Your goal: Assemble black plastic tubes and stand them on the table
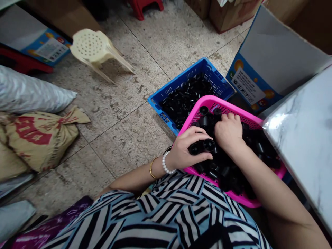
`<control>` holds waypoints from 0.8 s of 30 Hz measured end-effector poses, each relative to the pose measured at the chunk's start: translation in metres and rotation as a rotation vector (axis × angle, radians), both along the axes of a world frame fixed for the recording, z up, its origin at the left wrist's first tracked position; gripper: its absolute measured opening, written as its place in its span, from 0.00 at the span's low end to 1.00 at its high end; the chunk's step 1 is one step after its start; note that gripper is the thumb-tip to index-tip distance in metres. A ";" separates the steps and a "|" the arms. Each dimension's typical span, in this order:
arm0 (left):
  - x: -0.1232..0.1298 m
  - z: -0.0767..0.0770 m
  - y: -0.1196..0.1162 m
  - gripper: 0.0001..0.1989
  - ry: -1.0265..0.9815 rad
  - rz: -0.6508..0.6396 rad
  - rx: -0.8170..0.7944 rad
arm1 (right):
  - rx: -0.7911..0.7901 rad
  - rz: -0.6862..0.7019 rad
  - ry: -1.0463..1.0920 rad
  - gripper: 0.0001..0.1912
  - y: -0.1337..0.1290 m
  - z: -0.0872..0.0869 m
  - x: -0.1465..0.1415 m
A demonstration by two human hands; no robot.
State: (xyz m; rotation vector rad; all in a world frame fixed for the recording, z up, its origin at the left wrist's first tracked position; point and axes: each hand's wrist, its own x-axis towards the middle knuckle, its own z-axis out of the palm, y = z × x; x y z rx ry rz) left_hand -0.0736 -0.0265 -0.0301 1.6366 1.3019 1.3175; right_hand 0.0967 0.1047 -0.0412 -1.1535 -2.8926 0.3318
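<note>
My left hand point(183, 148) curls around two black plastic cylinders point(209, 145), their open round ends facing up toward me. It is over the near left side of a pink plastic basket point(212, 100). My right hand point(229, 131) is inside the basket, its fingers bent down among many loose black cylinders point(228, 174). Its fingertips are hidden, so what they grip cannot be made out. A white bead bracelet point(166, 162) and a thin gold bangle point(153, 168) are on my left wrist.
Behind the pink basket stands a blue crate point(162, 95) with small black pieces. A white marbled tabletop point(306, 138) borders the right, near an open carton point(275, 52). A cream plastic stool point(89, 43) stands on the floor, and sacks point(44, 138) lie at left.
</note>
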 end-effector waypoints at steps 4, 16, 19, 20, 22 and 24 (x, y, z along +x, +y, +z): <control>-0.001 0.003 -0.001 0.23 -0.017 0.000 -0.009 | 0.056 -0.087 0.037 0.09 -0.008 0.031 0.013; 0.013 0.010 -0.001 0.21 0.037 -0.152 0.077 | -0.700 -0.272 0.526 0.25 -0.075 0.058 0.068; 0.013 0.013 0.001 0.21 0.057 -0.140 0.070 | -0.480 -0.387 0.520 0.17 -0.078 0.065 0.084; 0.013 0.013 0.001 0.21 0.056 -0.139 0.065 | -0.458 -0.458 0.563 0.17 -0.079 0.068 0.086; 0.014 0.015 0.003 0.21 0.051 -0.143 0.059 | -0.530 -0.589 0.728 0.18 -0.083 0.074 0.085; 0.017 0.017 0.004 0.20 0.059 -0.152 0.053 | -0.627 -0.637 0.902 0.22 -0.090 0.076 0.078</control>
